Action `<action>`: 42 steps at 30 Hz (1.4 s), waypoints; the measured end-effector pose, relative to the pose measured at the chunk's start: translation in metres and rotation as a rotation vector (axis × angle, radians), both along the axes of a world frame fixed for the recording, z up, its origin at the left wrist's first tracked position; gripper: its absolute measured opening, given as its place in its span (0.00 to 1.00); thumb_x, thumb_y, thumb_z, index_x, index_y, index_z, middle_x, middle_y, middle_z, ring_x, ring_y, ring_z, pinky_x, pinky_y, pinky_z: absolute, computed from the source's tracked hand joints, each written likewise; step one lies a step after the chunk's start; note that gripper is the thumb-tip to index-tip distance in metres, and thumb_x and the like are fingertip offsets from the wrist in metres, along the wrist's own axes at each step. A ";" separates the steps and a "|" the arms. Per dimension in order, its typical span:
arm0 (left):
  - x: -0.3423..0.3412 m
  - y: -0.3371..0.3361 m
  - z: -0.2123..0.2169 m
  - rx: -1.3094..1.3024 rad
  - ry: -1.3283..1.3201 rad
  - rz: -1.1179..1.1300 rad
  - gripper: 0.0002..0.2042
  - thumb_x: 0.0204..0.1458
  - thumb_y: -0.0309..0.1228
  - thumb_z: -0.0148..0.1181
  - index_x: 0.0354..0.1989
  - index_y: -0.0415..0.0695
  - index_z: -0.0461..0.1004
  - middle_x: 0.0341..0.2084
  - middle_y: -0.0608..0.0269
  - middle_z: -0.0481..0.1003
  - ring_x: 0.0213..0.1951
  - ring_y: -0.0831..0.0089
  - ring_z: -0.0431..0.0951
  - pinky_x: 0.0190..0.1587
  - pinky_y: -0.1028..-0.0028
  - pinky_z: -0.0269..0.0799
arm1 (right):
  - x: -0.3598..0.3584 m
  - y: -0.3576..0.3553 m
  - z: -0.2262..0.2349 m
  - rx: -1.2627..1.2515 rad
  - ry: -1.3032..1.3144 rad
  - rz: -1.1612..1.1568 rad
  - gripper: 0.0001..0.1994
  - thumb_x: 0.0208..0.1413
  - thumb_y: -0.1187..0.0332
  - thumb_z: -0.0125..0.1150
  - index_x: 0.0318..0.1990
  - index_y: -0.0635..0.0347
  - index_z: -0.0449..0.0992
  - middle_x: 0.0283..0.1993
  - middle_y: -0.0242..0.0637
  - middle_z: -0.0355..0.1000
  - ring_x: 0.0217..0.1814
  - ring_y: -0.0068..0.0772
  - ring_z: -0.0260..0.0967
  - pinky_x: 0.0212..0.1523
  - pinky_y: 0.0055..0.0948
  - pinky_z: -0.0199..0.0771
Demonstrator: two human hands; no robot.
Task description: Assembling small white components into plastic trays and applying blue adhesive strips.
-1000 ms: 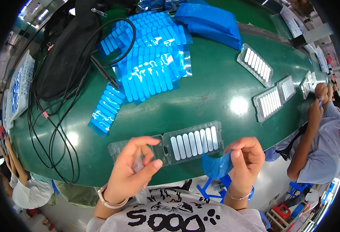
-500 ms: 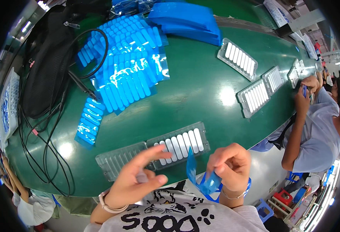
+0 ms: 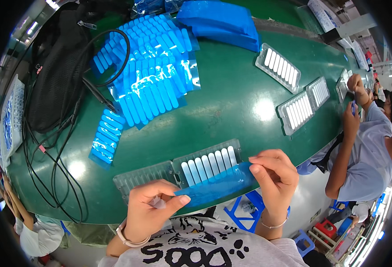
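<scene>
**Blue strip stretched between two hands at the counter's near edge**

The left hand (image 3: 149, 209) and the right hand (image 3: 271, 175) hold a translucent blue strip (image 3: 216, 187) between them, just in front of the person's chest. The left grip is closed on the strip's near-left end, thumb pressed against the fingers; the right grip pinches the far-right end between thumb and fingertips. The strip lies across the front edge of a clear plastic tray (image 3: 209, 162) with a row of white oblong pieces, hiding the lower ends of those pieces. Whether it touches the tray is hard to tell.

Joined to that tray's left is a second, empty-looking tray section (image 3: 142, 175), partly covered by the left hand.

Both trays sit on the green counter (image 3: 231, 111). Farther back lie a heap of blue strips (image 3: 149, 75) under glare, a small stack of blue strips (image 3: 104, 138), and a black bag (image 3: 55, 71) with black cables (image 3: 49, 169). More filled trays (image 3: 294, 98) lie toward the right, where another person (image 3: 365, 147) works, cut off by the rim.
</scene>
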State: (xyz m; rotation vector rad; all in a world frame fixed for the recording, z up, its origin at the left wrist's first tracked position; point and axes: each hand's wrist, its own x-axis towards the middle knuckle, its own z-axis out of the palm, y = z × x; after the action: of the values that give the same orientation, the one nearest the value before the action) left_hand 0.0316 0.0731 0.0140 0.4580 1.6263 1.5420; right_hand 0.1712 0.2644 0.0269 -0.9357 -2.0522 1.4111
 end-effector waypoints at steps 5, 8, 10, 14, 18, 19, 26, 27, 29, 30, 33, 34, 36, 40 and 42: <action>0.003 0.006 -0.002 -0.109 -0.116 0.113 0.04 0.47 0.22 0.65 0.29 0.35 0.76 0.20 0.66 0.75 0.22 0.86 0.68 0.23 0.84 0.60 | 0.004 0.004 -0.009 -0.386 0.025 0.113 0.22 0.46 0.87 0.60 0.51 0.65 0.70 0.41 0.38 0.68 0.41 0.24 0.68 0.36 0.20 0.77; 0.002 0.005 -0.002 -0.124 -0.156 0.144 0.04 0.47 0.22 0.65 0.28 0.35 0.77 0.20 0.65 0.76 0.22 0.86 0.68 0.24 0.84 0.60 | 0.009 0.006 -0.006 -0.638 0.083 0.107 0.22 0.46 0.86 0.59 0.52 0.66 0.68 0.41 0.38 0.68 0.40 0.23 0.68 0.35 0.19 0.78; 0.002 0.002 -0.007 -0.099 -0.122 0.113 0.08 0.46 0.22 0.66 0.34 0.35 0.76 0.20 0.66 0.76 0.22 0.87 0.67 0.24 0.85 0.59 | 0.008 0.005 -0.009 -0.623 0.087 0.060 0.22 0.47 0.86 0.60 0.51 0.66 0.67 0.41 0.38 0.68 0.39 0.22 0.69 0.33 0.19 0.77; 0.000 0.013 0.002 -0.181 -0.047 0.157 0.13 0.45 0.21 0.66 0.40 0.36 0.74 0.20 0.66 0.76 0.21 0.88 0.67 0.23 0.86 0.59 | 0.001 0.009 -0.014 -0.491 -0.036 -0.068 0.21 0.46 0.84 0.62 0.48 0.64 0.64 0.41 0.38 0.68 0.37 0.21 0.70 0.26 0.17 0.74; 0.000 0.018 0.000 -0.263 0.121 0.132 0.21 0.44 0.21 0.66 0.48 0.37 0.67 0.19 0.66 0.75 0.20 0.88 0.68 0.23 0.85 0.60 | -0.003 0.011 -0.014 -0.521 -0.110 -0.070 0.19 0.45 0.82 0.64 0.42 0.63 0.62 0.40 0.38 0.67 0.35 0.21 0.71 0.23 0.15 0.71; 0.000 0.020 -0.001 -0.262 0.128 0.166 0.22 0.44 0.21 0.66 0.49 0.37 0.65 0.18 0.65 0.75 0.20 0.87 0.68 0.24 0.85 0.61 | -0.002 0.012 -0.015 -0.524 -0.112 -0.072 0.19 0.45 0.82 0.64 0.42 0.63 0.62 0.40 0.38 0.67 0.35 0.21 0.71 0.23 0.15 0.71; -0.007 0.028 0.002 -0.312 0.107 0.102 0.24 0.46 0.20 0.64 0.50 0.39 0.58 0.16 0.65 0.74 0.20 0.85 0.69 0.24 0.84 0.62 | -0.001 0.012 -0.014 -0.549 -0.117 -0.098 0.20 0.46 0.82 0.64 0.42 0.63 0.59 0.44 0.42 0.61 0.34 0.22 0.71 0.20 0.14 0.66; -0.008 0.029 0.003 -0.327 0.117 0.091 0.23 0.46 0.20 0.63 0.49 0.39 0.58 0.15 0.65 0.73 0.19 0.85 0.69 0.24 0.84 0.62 | -0.001 0.012 -0.014 -0.562 -0.115 -0.108 0.20 0.46 0.82 0.64 0.42 0.63 0.59 0.44 0.42 0.61 0.34 0.22 0.71 0.20 0.14 0.65; -0.009 0.031 0.003 -0.344 0.122 0.076 0.23 0.46 0.20 0.63 0.49 0.39 0.58 0.15 0.65 0.73 0.19 0.85 0.69 0.24 0.83 0.62 | -0.001 0.011 -0.015 -0.531 -0.134 -0.124 0.20 0.46 0.82 0.64 0.42 0.63 0.59 0.44 0.41 0.60 0.33 0.21 0.71 0.20 0.13 0.65; -0.009 0.031 0.004 -0.345 0.146 0.067 0.23 0.46 0.20 0.63 0.48 0.39 0.58 0.15 0.64 0.73 0.19 0.84 0.68 0.23 0.83 0.61 | -0.001 0.010 -0.015 -0.500 -0.147 -0.132 0.20 0.46 0.82 0.64 0.42 0.62 0.59 0.44 0.41 0.60 0.33 0.21 0.71 0.20 0.13 0.65; -0.008 0.031 0.003 -0.346 0.190 0.044 0.22 0.47 0.20 0.63 0.48 0.39 0.59 0.14 0.64 0.73 0.18 0.84 0.68 0.22 0.83 0.60 | 0.001 0.008 -0.017 -0.478 -0.150 -0.145 0.20 0.45 0.82 0.65 0.41 0.62 0.59 0.43 0.40 0.60 0.32 0.20 0.71 0.21 0.13 0.64; -0.008 0.031 0.002 -0.340 0.208 0.030 0.22 0.47 0.21 0.64 0.48 0.39 0.59 0.14 0.64 0.72 0.17 0.84 0.67 0.22 0.83 0.60 | 0.001 0.008 -0.017 -0.479 -0.155 -0.149 0.20 0.45 0.82 0.65 0.41 0.62 0.59 0.43 0.40 0.60 0.32 0.20 0.71 0.21 0.13 0.64; -0.008 0.032 -0.003 -0.340 0.210 0.033 0.22 0.46 0.21 0.64 0.47 0.39 0.59 0.14 0.64 0.72 0.17 0.83 0.67 0.21 0.82 0.59 | 0.001 0.009 -0.018 -0.450 -0.185 -0.161 0.20 0.45 0.81 0.66 0.41 0.62 0.60 0.42 0.38 0.61 0.32 0.19 0.70 0.21 0.13 0.65; -0.008 0.030 -0.002 -0.360 0.241 0.055 0.21 0.46 0.23 0.65 0.46 0.39 0.60 0.14 0.64 0.72 0.16 0.82 0.67 0.21 0.82 0.58 | -0.004 0.011 -0.016 -0.457 -0.194 -0.146 0.19 0.45 0.81 0.65 0.40 0.62 0.60 0.41 0.38 0.62 0.31 0.19 0.70 0.21 0.13 0.65; -0.007 0.030 -0.003 -0.363 0.237 0.054 0.21 0.46 0.23 0.65 0.45 0.39 0.60 0.14 0.64 0.72 0.16 0.82 0.67 0.21 0.82 0.58 | -0.004 0.011 -0.017 -0.441 -0.205 -0.140 0.19 0.44 0.81 0.66 0.39 0.62 0.60 0.41 0.37 0.61 0.30 0.18 0.69 0.21 0.13 0.65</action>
State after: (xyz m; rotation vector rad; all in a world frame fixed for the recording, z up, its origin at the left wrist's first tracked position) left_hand 0.0243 0.1030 0.0114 0.4106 2.0667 1.2266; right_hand 0.1668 0.2754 0.0101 -1.4262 -1.7965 1.7894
